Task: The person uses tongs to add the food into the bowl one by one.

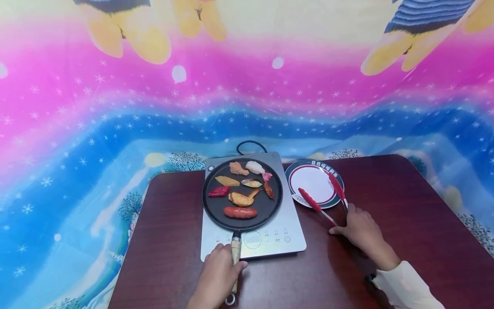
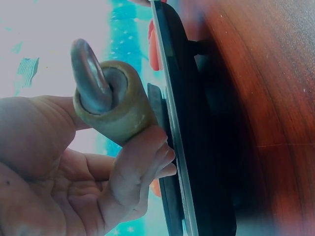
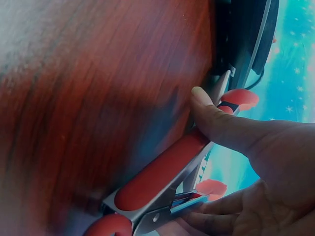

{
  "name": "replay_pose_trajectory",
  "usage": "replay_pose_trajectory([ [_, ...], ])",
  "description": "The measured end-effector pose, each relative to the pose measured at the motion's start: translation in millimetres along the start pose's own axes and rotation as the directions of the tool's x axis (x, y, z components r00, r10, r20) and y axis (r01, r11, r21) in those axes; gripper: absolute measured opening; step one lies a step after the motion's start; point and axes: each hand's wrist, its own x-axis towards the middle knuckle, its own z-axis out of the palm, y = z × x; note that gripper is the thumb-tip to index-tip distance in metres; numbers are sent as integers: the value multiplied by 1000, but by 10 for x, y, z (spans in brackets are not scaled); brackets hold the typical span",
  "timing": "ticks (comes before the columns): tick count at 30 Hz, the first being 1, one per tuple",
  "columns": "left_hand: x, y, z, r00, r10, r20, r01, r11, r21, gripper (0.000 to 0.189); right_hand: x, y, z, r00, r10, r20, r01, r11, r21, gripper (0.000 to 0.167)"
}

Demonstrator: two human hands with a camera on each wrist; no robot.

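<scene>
My left hand (image 1: 218, 271) grips the wooden handle (image 2: 118, 123) of a round black frying pan (image 1: 214, 213); the metal ring at the handle's end shows in the left wrist view. In the pan lie several food pieces, among them a scored sausage (image 1: 240, 213), a drumstick-shaped piece (image 1: 241, 198), a dark red piece (image 1: 219, 192) and a white piece with a pink tail (image 1: 254, 167). My right hand (image 1: 364, 229) holds a pair of red-tipped tongs (image 3: 160, 172), thumb on one arm and fingers on the other. The tongs' spread tips overlap a white plate (image 1: 308, 180) with a dark green rim.
The pan stands on a silver induction cooker (image 1: 287, 219) with control marks along its front, and a black cable (image 1: 251, 141) loops behind it. Beneath everything is a dark red-brown wooden table (image 1: 170, 223). A colourful printed cloth (image 1: 247, 103) hangs behind and around the table.
</scene>
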Motion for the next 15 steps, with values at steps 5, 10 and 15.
replay_pose_trajectory([
  [5,11,-5,8,1000,-5,0,5,1000,1,30,21,17,22,999,29,14,-29,1000,-8,115],
  [10,15,-6,15,1000,-11,4,11,1000,2,30,18,44,58,999,34,15,-34,999,-10,117],
  [15,34,2,11,999,-45,28,45,999,9,35,-5,50,60,998,49,31,-48,999,-4,129],
])
